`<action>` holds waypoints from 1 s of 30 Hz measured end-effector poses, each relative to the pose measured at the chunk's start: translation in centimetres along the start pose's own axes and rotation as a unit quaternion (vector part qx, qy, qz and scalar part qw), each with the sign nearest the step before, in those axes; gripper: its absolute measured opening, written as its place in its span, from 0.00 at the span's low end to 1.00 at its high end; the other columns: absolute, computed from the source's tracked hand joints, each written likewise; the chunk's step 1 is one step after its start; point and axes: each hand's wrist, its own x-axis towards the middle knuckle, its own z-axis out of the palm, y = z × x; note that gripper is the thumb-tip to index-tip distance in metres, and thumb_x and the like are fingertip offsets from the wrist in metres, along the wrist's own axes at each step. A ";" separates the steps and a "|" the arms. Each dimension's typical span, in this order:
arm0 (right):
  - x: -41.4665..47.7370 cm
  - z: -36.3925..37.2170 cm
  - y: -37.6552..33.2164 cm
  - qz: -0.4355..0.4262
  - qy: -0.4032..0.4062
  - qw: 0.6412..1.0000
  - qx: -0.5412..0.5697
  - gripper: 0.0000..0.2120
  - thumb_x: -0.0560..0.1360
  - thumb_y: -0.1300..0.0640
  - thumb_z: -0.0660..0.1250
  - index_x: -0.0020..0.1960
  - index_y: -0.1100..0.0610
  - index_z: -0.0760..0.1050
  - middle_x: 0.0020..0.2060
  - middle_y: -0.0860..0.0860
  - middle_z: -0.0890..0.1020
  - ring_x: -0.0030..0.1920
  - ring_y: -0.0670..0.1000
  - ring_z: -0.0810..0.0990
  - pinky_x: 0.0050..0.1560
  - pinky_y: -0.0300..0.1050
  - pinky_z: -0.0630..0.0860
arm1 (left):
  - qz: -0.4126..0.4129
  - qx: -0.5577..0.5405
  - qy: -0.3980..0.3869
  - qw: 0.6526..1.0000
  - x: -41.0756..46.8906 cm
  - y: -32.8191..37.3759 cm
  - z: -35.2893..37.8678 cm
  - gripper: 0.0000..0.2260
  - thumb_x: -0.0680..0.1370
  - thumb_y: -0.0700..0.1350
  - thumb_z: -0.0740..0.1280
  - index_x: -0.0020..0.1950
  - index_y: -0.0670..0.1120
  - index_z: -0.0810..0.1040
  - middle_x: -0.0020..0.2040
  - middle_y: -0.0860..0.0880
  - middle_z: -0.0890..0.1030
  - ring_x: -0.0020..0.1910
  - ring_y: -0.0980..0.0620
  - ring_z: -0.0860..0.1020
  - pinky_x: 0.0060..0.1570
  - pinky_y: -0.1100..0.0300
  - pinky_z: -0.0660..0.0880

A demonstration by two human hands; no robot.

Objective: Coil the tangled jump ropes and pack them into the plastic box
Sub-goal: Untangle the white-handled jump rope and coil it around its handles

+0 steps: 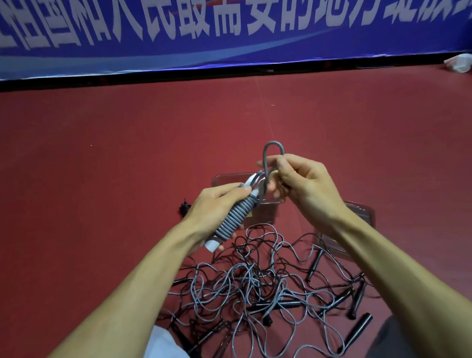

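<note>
A grey cord [273, 158] coils round white handles [234, 216], grey and black ropes [257, 289] tangle on red floor [82, 153], below a blue white-lettered banner [213, 16].

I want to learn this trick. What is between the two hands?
A short bit of grey rope, seen in the head view. It runs from the wound bundle in the left hand to the right hand, which pinches a loop.
</note>
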 end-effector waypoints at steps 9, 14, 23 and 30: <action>-0.1 0.4 -1.1 -0.046 0.032 0.997 -0.056 0.14 0.77 0.53 0.62 0.57 0.57 0.79 0.40 0.51 0.85 0.41 0.48 0.83 0.47 0.42 0.79 | -0.016 -0.040 -0.009 0.999 -0.4 0.8 0.6 0.07 0.79 0.47 0.67 0.53 0.52 0.84 0.35 0.45 0.82 0.26 0.45 0.78 0.18 0.62 0.72; 0.2 0.2 -1.0 -0.017 0.084 0.996 0.026 0.15 0.73 0.53 0.67 0.56 0.57 0.80 0.34 0.47 0.82 0.38 0.47 0.79 0.48 0.42 0.79 | -0.034 -0.047 0.001 0.998 -0.1 0.9 0.7 0.09 0.78 0.53 0.67 0.55 0.54 0.83 0.34 0.45 0.81 0.29 0.44 0.80 0.22 0.58 0.75; 0.3 -0.2 -0.7 -0.036 0.097 0.960 -0.262 0.08 0.74 0.58 0.71 0.53 0.52 0.84 0.37 0.46 0.82 0.39 0.47 0.80 0.46 0.50 0.78 | -0.116 -0.099 0.006 0.988 -0.3 1.1 0.1 0.16 0.77 0.55 0.67 0.52 0.43 0.83 0.41 0.43 0.85 0.27 0.46 0.78 0.26 0.60 0.73; 0.4 0.2 -0.7 0.002 0.097 0.951 -0.293 0.08 0.74 0.53 0.72 0.52 0.52 0.85 0.40 0.45 0.83 0.41 0.46 0.80 0.47 0.45 0.77 | -0.142 -0.117 0.004 0.983 -0.2 1.1 -0.4 0.18 0.76 0.55 0.67 0.51 0.41 0.82 0.47 0.41 0.85 0.28 0.46 0.78 0.23 0.62 0.72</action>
